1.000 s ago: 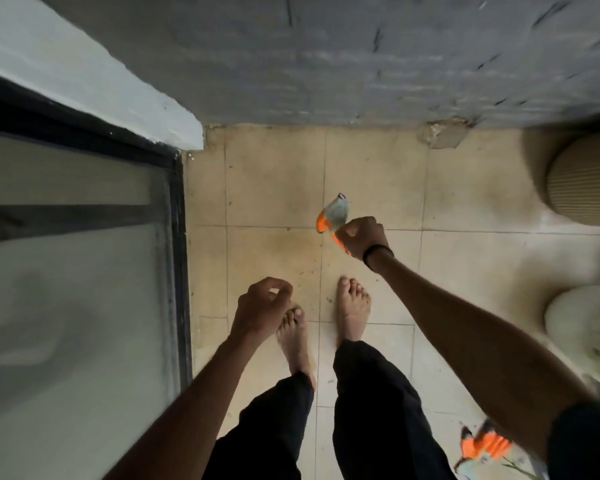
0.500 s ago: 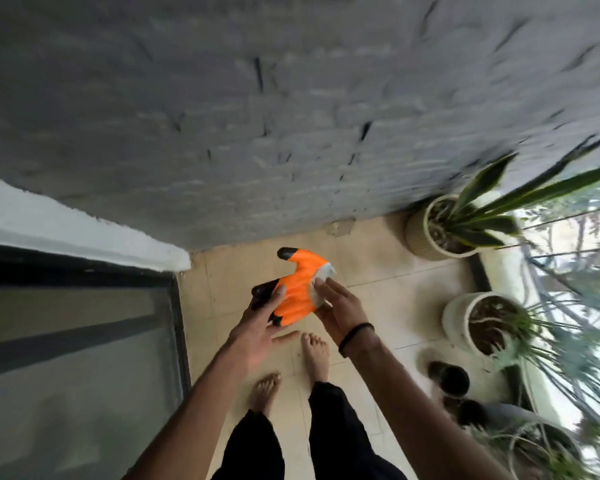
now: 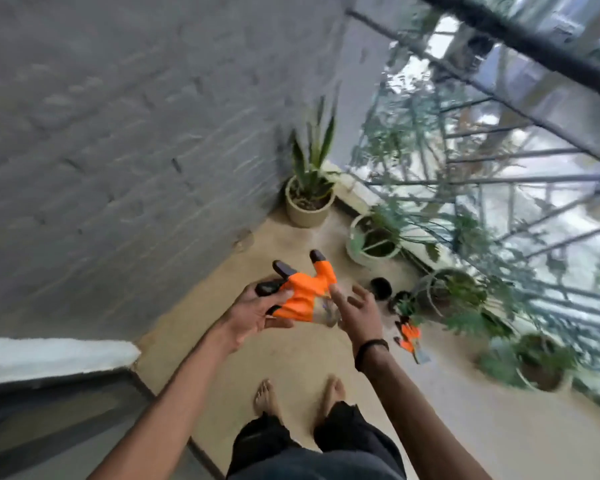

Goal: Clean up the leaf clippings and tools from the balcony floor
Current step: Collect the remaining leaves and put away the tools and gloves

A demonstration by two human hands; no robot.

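Left hand: the left hand (image 3: 248, 315) holds the orange glove (image 3: 305, 294) from below, thumb and fingers curled round its lower edge, at about 12 o'clock from the bare feet (image 3: 267, 396).
Right hand: the right hand (image 3: 357, 311) is at 3 o'clock of the glove, fingers spread and nearly straight; the fingertips touch the grey cuff side of the glove, and they do not clench on it.
Orange glove: it is in the air between both hands, with its black fingertips pointing to 11 and 12 o'clock.
Second glove: another orange glove (image 3: 409, 336) lies on the balcony floor (image 3: 291, 358) at 3 o'clock of the right hand, near the pots.
Plants: a beige pot (image 3: 307, 211) stands by the grey wall (image 3: 118, 150) at 12 o'clock; a white pot (image 3: 355, 252) is at 1 o'clock, just beside the railing (image 3: 499, 181).
Small black pot: the small black pot (image 3: 380, 288) stands on the floor, at 2 o'clock of the right hand.
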